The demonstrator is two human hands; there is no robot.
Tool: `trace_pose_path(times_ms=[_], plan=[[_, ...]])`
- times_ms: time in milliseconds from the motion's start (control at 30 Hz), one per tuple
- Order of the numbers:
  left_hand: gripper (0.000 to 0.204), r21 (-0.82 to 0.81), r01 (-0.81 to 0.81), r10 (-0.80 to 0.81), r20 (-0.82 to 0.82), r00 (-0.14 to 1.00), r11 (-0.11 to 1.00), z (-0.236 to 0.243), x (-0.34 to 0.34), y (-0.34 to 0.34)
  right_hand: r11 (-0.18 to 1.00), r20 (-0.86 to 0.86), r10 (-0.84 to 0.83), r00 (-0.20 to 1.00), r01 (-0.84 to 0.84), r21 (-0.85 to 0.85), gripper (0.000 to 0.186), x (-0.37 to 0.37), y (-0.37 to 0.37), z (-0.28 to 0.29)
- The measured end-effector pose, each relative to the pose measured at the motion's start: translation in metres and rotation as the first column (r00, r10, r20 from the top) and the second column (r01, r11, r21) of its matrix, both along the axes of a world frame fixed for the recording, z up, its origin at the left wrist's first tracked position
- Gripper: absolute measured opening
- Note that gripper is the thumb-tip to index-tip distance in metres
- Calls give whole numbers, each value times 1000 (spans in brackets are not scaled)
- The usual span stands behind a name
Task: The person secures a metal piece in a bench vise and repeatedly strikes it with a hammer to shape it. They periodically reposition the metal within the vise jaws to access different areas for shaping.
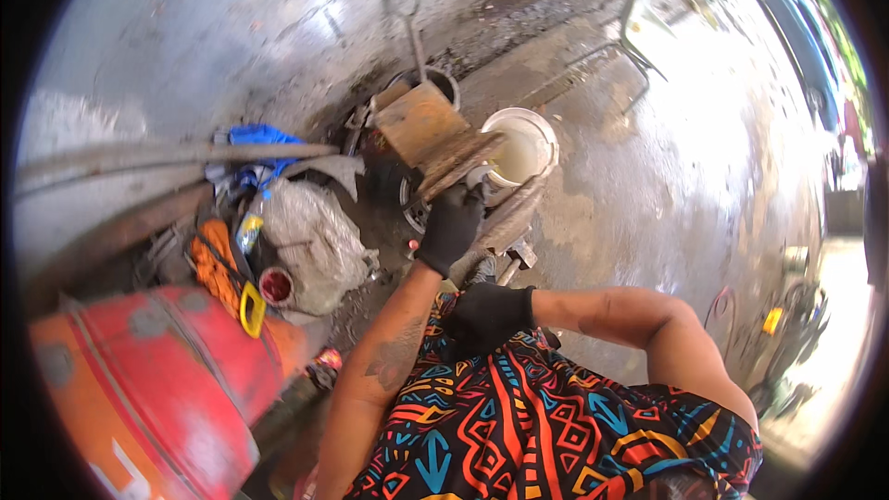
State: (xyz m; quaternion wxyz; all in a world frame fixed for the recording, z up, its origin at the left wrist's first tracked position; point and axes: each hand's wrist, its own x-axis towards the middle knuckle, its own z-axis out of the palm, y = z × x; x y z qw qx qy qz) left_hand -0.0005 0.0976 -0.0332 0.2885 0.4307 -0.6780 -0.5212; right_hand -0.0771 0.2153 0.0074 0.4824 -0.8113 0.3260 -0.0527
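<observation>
Black short-sleeved cloth patterned with orange, blue and yellow geometric shapes [519,417] is seen closest, worn on the torso. Above it, the black-gloved left hand [452,227] is stretched forward to the lower edge of a long, rough, brown weathered piece [463,162]; whether its fingers are clamped on that piece cannot be told. The piece is set just beside a round white plastic bucket [520,148], its far end overlapping the rim, and a flat rust-brown square plate [419,125] is seen beyond it. The black-gloved right hand [491,315] is held close against the patterned cloth; its fingers are hidden, so its grip cannot be told. Near the hands, a grey-headed hammer-like tool [524,255] can be seen, while the lower left is filled by a red-and-orange rounded drum [176,370].
</observation>
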Motion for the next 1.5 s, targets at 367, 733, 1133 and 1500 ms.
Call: trace_pose_path(times_ms=[367, 733, 1133, 1500], plan=[[35, -13, -271, 262, 299, 917, 962, 9, -29, 21, 919, 88, 393, 915, -393, -23, 39, 2, -14, -31], [34, -180, -299, 344, 342, 874, 937, 14, -35, 19, 943, 127, 322, 938, -330, 50, 30, -32, -16, -16], [26, -80, -326, 335, 165, 928, 942, -1, -35, 25, 972, 289, 215, 933, -174, -159, 29, -37, -4, -22], [32, -22, -350, 351, -2, 937, 936, 0, -25, 21, 981, 154, 194, 969, -192, -31, 29, -35, -12, 5]])
